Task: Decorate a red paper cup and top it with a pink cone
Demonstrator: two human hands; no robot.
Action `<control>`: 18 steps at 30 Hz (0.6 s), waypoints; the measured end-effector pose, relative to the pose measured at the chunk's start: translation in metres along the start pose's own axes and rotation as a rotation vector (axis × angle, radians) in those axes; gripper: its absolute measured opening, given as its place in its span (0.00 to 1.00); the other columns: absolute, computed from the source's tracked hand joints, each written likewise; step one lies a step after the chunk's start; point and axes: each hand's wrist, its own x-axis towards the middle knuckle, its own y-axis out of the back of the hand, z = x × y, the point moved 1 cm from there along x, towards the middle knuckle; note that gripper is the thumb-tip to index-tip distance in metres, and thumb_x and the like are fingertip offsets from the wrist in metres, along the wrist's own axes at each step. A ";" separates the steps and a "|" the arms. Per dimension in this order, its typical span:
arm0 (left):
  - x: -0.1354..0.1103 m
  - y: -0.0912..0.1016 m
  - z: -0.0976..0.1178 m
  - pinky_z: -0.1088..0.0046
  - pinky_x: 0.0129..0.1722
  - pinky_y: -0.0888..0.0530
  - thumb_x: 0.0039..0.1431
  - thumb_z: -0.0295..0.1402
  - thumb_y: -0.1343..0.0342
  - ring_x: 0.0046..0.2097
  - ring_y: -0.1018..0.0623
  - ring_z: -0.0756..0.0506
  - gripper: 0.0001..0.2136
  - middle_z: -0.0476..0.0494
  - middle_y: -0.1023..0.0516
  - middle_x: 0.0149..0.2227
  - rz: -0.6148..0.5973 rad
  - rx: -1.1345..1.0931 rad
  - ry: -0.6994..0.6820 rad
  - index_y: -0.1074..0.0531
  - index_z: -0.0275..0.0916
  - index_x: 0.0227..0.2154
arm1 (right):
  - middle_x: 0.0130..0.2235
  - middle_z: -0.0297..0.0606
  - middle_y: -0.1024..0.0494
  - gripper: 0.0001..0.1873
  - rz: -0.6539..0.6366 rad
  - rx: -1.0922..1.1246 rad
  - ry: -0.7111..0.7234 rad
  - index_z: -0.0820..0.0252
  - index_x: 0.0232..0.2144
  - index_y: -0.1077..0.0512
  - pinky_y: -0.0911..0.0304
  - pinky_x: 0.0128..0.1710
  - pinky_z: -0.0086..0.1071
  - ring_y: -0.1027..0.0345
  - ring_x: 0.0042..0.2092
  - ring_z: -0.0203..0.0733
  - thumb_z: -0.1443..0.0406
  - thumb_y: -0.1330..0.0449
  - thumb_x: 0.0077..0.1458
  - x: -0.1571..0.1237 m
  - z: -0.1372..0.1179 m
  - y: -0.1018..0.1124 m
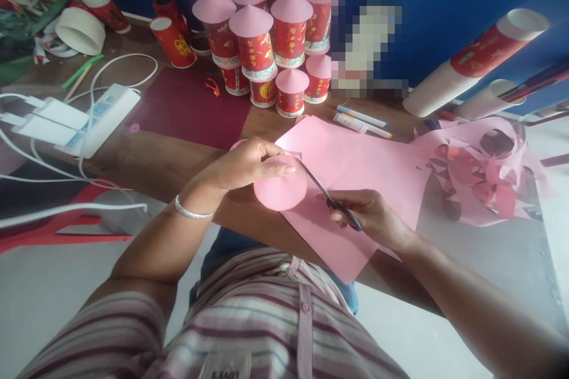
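My left hand (242, 166) pinches a round pink paper disc (281, 190) just above the table's front edge. My right hand (371, 216) is closed on the handles of a pair of scissors (326, 194), whose blades reach up to the disc's top right edge. Both hands work over a large pink paper sheet (355, 172) lying on the wooden table (169, 160). A silver bangle circles my left wrist.
Several red paper cups with pink cone lids (267, 41) stand at the back. A white power strip (102, 118) with cables lies left. Pink paper scraps (484, 172) pile up right, beside glue sticks (362, 121) and stacked cups (480, 56) lying on their sides.
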 end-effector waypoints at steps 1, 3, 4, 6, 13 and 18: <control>0.000 0.000 0.000 0.61 0.56 0.25 0.56 0.45 0.36 0.41 0.18 0.42 0.15 0.45 0.17 0.29 0.001 -0.006 -0.003 0.20 0.37 0.28 | 0.27 0.37 0.22 0.26 0.000 0.002 -0.006 0.57 0.48 0.17 0.33 0.25 0.27 0.36 0.26 0.32 0.54 0.26 0.48 0.000 0.000 0.000; 0.000 -0.001 0.001 0.62 0.56 0.25 0.57 0.44 0.36 0.40 0.18 0.43 0.14 0.45 0.18 0.29 0.004 -0.016 -0.006 0.20 0.37 0.28 | 0.27 0.38 0.21 0.26 0.000 0.008 -0.016 0.57 0.48 0.17 0.32 0.25 0.28 0.35 0.27 0.33 0.54 0.26 0.48 0.000 0.000 0.000; 0.000 -0.001 0.002 0.62 0.56 0.25 0.56 0.44 0.36 0.39 0.18 0.44 0.14 0.45 0.18 0.29 0.007 -0.018 -0.006 0.20 0.36 0.28 | 0.27 0.38 0.21 0.26 -0.001 0.011 -0.018 0.57 0.48 0.17 0.32 0.25 0.28 0.35 0.27 0.33 0.54 0.26 0.48 0.000 0.000 0.000; 0.000 -0.001 0.002 0.62 0.56 0.26 0.56 0.44 0.35 0.39 0.19 0.44 0.14 0.46 0.18 0.28 0.010 -0.014 -0.003 0.20 0.37 0.27 | 0.27 0.37 0.22 0.25 0.000 0.009 -0.015 0.57 0.48 0.17 0.33 0.25 0.28 0.36 0.27 0.33 0.54 0.26 0.47 0.000 -0.001 0.000; 0.000 0.000 0.000 0.64 0.56 0.26 0.56 0.45 0.36 0.45 0.17 0.41 0.14 0.45 0.16 0.32 0.011 0.007 0.014 0.18 0.38 0.30 | 0.26 0.34 0.25 0.24 0.001 0.003 -0.003 0.56 0.46 0.16 0.34 0.24 0.28 0.38 0.26 0.32 0.54 0.26 0.47 0.000 -0.003 -0.002; 0.000 0.002 -0.004 0.66 0.53 0.25 0.55 0.47 0.35 0.56 0.20 0.36 0.15 0.40 0.14 0.43 0.018 0.023 0.014 0.17 0.38 0.33 | 0.26 0.35 0.24 0.24 -0.010 0.008 -0.003 0.55 0.47 0.16 0.34 0.25 0.27 0.38 0.26 0.32 0.55 0.26 0.47 0.000 -0.002 0.000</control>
